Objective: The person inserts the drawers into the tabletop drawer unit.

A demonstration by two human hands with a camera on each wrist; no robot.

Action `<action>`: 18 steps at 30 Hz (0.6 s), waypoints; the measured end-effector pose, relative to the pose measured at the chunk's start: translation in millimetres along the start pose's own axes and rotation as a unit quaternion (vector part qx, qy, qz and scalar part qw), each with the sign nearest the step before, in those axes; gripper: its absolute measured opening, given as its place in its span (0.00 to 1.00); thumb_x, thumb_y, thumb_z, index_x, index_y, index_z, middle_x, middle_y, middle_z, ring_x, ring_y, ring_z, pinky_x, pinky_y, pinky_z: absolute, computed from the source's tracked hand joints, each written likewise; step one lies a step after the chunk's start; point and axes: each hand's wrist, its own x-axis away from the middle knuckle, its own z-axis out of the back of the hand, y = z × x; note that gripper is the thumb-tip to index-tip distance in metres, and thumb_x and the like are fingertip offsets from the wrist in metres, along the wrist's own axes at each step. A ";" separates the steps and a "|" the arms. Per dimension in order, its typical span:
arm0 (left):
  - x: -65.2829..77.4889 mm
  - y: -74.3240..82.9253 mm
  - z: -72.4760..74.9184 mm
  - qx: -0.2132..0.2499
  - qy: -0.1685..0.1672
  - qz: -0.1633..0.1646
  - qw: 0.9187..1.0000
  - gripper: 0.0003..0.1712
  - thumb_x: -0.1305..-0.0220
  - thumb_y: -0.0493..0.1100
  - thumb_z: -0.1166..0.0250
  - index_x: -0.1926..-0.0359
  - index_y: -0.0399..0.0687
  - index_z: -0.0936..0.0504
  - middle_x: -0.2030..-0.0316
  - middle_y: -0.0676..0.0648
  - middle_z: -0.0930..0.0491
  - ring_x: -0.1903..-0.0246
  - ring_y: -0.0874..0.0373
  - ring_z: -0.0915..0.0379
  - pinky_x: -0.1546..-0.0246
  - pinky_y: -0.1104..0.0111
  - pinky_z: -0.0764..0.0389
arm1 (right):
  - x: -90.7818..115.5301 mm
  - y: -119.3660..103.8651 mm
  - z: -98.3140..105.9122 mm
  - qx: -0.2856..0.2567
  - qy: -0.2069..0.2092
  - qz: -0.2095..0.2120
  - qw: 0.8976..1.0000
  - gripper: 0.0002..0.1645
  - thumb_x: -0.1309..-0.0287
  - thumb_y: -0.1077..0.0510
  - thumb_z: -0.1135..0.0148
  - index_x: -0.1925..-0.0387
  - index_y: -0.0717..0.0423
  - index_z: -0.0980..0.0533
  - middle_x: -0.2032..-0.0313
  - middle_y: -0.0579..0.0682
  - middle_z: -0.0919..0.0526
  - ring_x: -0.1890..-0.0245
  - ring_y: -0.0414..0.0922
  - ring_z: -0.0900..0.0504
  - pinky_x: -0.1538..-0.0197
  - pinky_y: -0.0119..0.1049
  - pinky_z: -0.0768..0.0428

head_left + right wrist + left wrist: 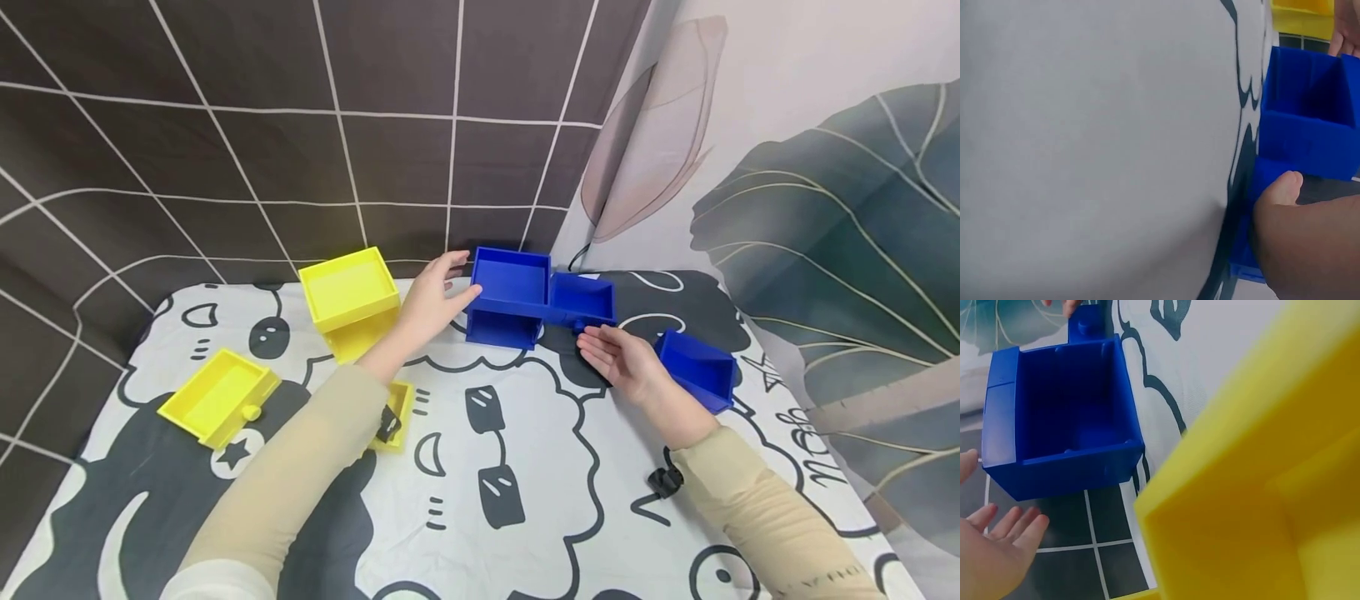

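A blue drawer cabinet with a hollow front (504,327) stands near the back. My left hand (435,296) is at its left side, fingers apart and holding nothing; in the left wrist view a small gap shows between the fingers and the cabinet (1079,453). Beside the cabinet on the right sits a blue drawer (582,293) with a round knob on its front. My right hand (626,362) is just in front of this drawer, fingers fairly straight, fingertips close to the knob. Whether they touch it is hard to tell.
Left of the blue cabinet stands a yellow cabinet (348,292). One yellow drawer (217,396) lies at the left; another (405,417) is partly hidden by the left forearm. A second blue drawer (697,371) lies beyond the right wrist. A dark gridded cloth (397,158) hangs behind.
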 end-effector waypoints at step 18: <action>-29.2 -3.1 1.3 0.004 -0.090 0.053 0.994 0.50 0.29 0.50 0.28 0.17 0.43 0.44 0.18 0.42 0.40 0.21 0.42 0.37 0.20 0.51 0.31 | -16.2 1.9 8.3 -0.011 0.007 -0.072 0.997 0.27 0.14 0.55 0.62 0.26 0.68 0.41 0.62 0.58 0.08 0.58 0.47 0.07 0.44 0.35 0.10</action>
